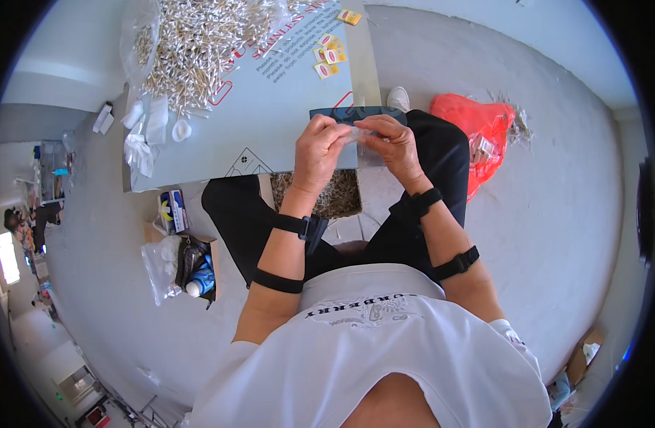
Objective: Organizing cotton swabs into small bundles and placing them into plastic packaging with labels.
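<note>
In front of me, above the table's near right edge, my left hand (317, 151) and my right hand (394, 146) come close together. Both hands are closed, with fingertips pinching a small clear plastic bag (353, 134) between them. Whether anything is inside it I cannot tell. Just beyond my fingers lies a dark translucent sheet (327, 113) at the table's right side. A big heap of cotton swabs (199, 53) covers the far left of the grey-blue table (263, 132). Several small yellow-and-white cards (331, 55) are scattered at the far right of the tabletop.
A clear bag, white cups and crumpled plastic (139, 153) sit on the table's left edge. Below the table stands a box of swabs (331, 194) between my legs. An open carton (199, 274) with a blue bottle is on the left; a red plastic bag (477, 125) lies right.
</note>
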Available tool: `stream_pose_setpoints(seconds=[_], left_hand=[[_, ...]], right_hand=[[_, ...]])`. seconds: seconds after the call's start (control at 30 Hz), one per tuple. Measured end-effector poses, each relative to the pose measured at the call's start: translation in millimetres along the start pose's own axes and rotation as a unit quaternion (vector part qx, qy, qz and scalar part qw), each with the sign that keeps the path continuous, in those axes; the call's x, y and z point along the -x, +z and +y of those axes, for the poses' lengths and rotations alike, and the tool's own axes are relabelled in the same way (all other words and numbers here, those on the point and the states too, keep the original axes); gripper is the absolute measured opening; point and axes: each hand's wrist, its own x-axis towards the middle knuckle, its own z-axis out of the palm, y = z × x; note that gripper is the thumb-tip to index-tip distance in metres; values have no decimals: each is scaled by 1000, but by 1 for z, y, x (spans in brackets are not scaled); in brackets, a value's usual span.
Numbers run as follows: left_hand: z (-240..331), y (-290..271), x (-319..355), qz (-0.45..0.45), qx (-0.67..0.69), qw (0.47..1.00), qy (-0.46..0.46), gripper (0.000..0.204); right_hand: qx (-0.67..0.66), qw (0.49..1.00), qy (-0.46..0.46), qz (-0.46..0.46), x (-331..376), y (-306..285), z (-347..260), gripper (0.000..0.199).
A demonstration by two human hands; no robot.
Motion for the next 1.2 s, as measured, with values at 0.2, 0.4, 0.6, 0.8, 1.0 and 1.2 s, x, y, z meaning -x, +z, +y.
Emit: stream_pose_setpoints(seconds=[0.2,0.4,0.6,0.8,1.0,1.2], left_hand=[[-11,-8,-2,1,-36,999,30,19],[-14,-14,-4,-15,-51,998,13,14],[-6,-10,0,-27,-190,980,43,13],[-9,-26,-1,-110,-156,980,59,12],[-3,-31,1,-89,57,989,-105,21],[-14,-19,9,-41,79,993,-81,21]], right_hand=[[39,996,-72,17,-8,7,-4,19],[77,992,-98,5,-15,13,-12,12],[269,930,-246,44,-14,24,-20,11],[278,926,-257,-9,-17,19,-12,13],[127,988,-75,-44,-8,11,-9,6],[65,997,-24,-26,-2,10,-12,9]])
